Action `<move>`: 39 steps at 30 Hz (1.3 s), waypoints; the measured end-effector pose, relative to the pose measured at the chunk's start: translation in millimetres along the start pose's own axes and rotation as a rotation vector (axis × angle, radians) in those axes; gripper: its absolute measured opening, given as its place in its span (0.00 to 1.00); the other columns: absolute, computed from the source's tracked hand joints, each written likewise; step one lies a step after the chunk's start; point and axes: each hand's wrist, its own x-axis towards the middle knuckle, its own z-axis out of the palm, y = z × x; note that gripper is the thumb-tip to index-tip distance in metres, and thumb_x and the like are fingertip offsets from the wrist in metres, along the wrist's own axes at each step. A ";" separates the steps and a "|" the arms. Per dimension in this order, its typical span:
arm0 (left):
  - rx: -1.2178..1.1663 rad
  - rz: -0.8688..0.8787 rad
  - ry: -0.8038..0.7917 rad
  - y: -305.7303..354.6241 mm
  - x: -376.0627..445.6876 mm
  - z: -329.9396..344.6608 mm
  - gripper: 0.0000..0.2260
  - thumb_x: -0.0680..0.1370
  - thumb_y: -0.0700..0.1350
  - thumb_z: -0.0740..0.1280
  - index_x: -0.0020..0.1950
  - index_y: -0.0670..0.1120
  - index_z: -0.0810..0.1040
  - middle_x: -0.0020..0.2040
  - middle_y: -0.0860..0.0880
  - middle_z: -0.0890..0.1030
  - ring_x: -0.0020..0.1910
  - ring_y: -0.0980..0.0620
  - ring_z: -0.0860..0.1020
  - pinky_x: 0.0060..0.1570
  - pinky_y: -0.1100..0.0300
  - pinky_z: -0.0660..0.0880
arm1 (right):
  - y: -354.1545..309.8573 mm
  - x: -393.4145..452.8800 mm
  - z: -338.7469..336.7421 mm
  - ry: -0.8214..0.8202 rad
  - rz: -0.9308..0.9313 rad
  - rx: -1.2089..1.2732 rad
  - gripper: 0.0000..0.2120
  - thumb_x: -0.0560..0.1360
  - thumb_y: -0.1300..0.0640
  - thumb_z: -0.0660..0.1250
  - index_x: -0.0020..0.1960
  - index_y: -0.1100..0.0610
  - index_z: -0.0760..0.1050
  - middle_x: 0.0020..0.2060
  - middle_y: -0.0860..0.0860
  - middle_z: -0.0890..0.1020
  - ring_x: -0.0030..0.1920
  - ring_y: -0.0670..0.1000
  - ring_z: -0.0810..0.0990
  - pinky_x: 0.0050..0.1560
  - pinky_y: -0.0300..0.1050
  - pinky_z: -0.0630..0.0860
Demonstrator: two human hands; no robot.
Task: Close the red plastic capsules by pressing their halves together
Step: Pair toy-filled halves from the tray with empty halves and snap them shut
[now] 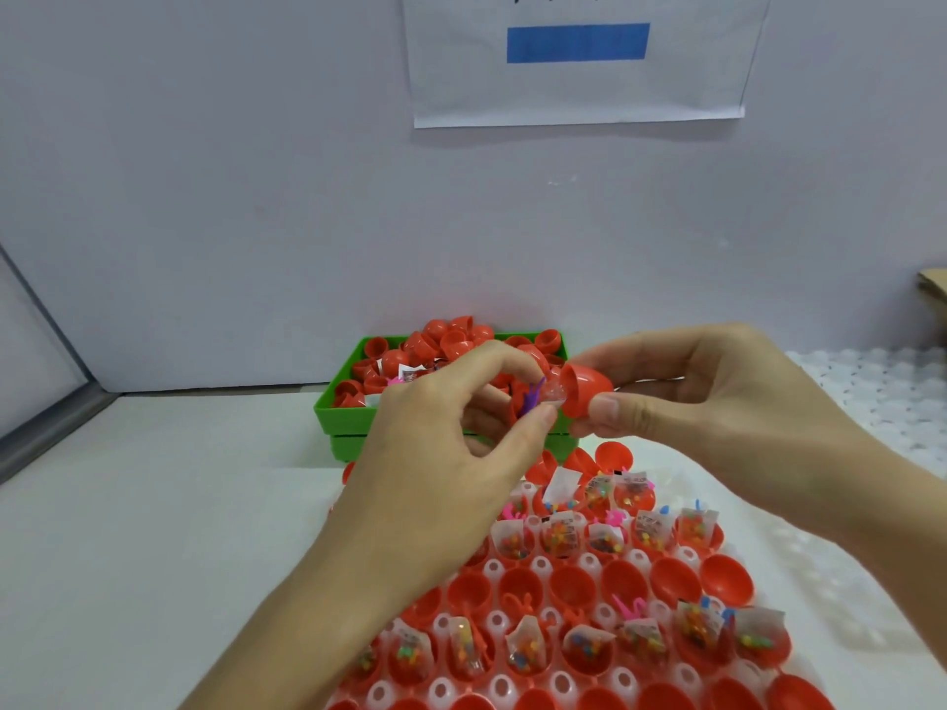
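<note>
The right hand (pixel 717 402) pinches a red capsule half (pixel 584 389) between thumb and fingers, above the green bin (pixel 343 407) near the far edge of the worktop (pixel 153 504). The left hand (pixel 440 453) pinches a clear packet (pixel 551 394) at the half's open mouth.

Just two bare forearms here, left grip (pixel 451 443) and right grip (pixel 717 402), short trimmed nails showing on the thumbs.
</note>
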 end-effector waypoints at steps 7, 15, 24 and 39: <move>0.029 0.023 0.057 2.9 -0.8 2.4 0.06 0.74 0.46 0.74 0.48 0.57 0.84 0.40 0.60 0.83 0.40 0.61 0.83 0.37 0.70 0.78 | -2.6 -1.3 3.5 0.010 -0.041 -0.019 0.15 0.59 0.54 0.76 0.46 0.50 0.84 0.40 0.48 0.88 0.43 0.47 0.87 0.43 0.32 0.79; 0.133 0.106 0.151 5.5 -2.3 4.4 0.12 0.75 0.45 0.74 0.58 0.53 0.85 0.41 0.58 0.84 0.40 0.62 0.82 0.39 0.71 0.78 | -5.8 -3.1 8.0 0.009 -0.082 -0.042 0.14 0.62 0.55 0.75 0.48 0.51 0.85 0.40 0.48 0.88 0.43 0.47 0.87 0.44 0.32 0.79; 0.144 0.153 0.261 9.4 -5.3 7.1 0.15 0.72 0.42 0.78 0.55 0.56 0.84 0.38 0.66 0.81 0.35 0.68 0.81 0.36 0.78 0.73 | -8.5 -4.1 10.4 0.026 -0.087 0.000 0.12 0.62 0.57 0.75 0.46 0.50 0.84 0.38 0.47 0.87 0.41 0.46 0.87 0.40 0.31 0.79; 0.154 0.271 0.242 9.7 -3.5 1.1 0.07 0.74 0.41 0.73 0.51 0.48 0.86 0.44 0.59 0.84 0.42 0.67 0.83 0.41 0.74 0.78 | -9.0 -4.3 14.5 0.059 -0.058 0.038 0.09 0.70 0.66 0.73 0.49 0.57 0.84 0.39 0.49 0.88 0.41 0.47 0.87 0.42 0.31 0.80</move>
